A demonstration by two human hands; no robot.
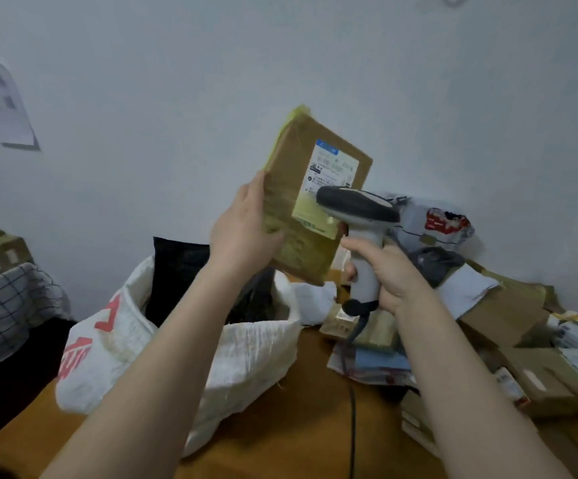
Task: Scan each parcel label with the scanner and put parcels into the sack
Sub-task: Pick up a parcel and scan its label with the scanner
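Observation:
My left hand (242,233) holds a brown cardboard parcel (294,205) up in the air by its left edge, tilted, with its white shipping label (329,167) facing me. My right hand (389,274) grips the handle of a grey-and-black scanner (358,209), whose head points at the lower part of the label, very close to it. Below the parcel stands the white woven sack (246,357) with red print, its mouth open and a dark parcel inside.
A heap of parcels (508,340), boxes and grey mailers, covers the wooden table (297,426) at the right. The scanner's black cable (351,426) runs down across the table. Boxes and a checked cloth (7,305) lie at the far left. A wall stands behind.

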